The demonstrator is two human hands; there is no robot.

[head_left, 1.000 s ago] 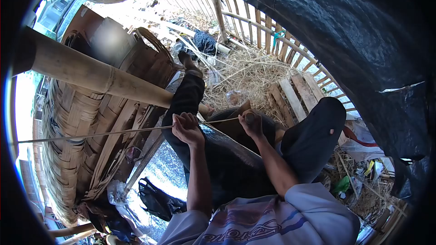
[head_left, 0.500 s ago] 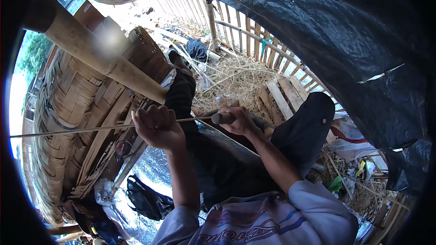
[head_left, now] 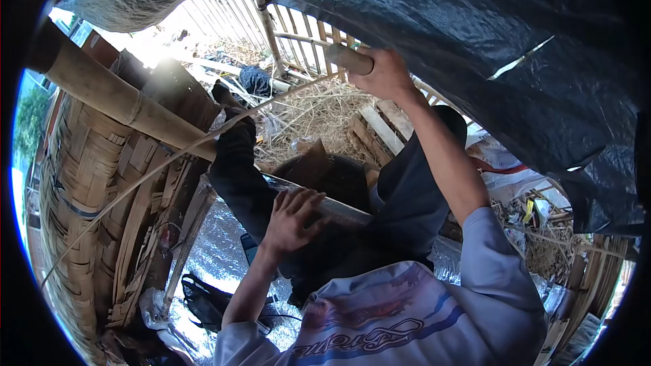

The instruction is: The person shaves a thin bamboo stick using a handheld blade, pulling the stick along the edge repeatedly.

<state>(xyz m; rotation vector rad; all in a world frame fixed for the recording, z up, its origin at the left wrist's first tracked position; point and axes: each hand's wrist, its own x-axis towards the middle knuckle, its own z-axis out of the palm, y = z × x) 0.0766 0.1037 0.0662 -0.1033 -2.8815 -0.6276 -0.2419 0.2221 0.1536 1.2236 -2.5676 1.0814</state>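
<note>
My right hand (head_left: pixel 385 80) is raised and wrapped round a thick, rounded wooden handle (head_left: pixel 349 59); whatever tool is fixed to it is hidden. A long, thin bamboo strip (head_left: pixel 203 141) reaches up to that hand and slopes down to the lower left; whether the fingers also grip it, I cannot tell. Low over my lap, my left hand (head_left: pixel 295 218) is open with fingers apart, near a flat, pale-edged board (head_left: pixel 325 200) lying across my legs. Beyond the board sit a dark rounded container (head_left: pixel 342 179) and a brown pointed piece (head_left: pixel 313 165).
A thick bamboo pole (head_left: pixel 129 105) crosses at left above woven bamboo panels (head_left: pixel 85 163). Dark plastic sheeting (head_left: pixel 461 34) hangs overhead and to the right. Straw (head_left: pixel 319 118) and wooden slats (head_left: pixel 381 127) lie ahead, before a bamboo fence (head_left: pixel 305 27). A black bag (head_left: pixel 203 301) rests at lower left.
My right hand has risen up and away with the wooden handle. My left hand has let go of the bamboo strip and dropped toward my lap. The strip now slants steeply.
</note>
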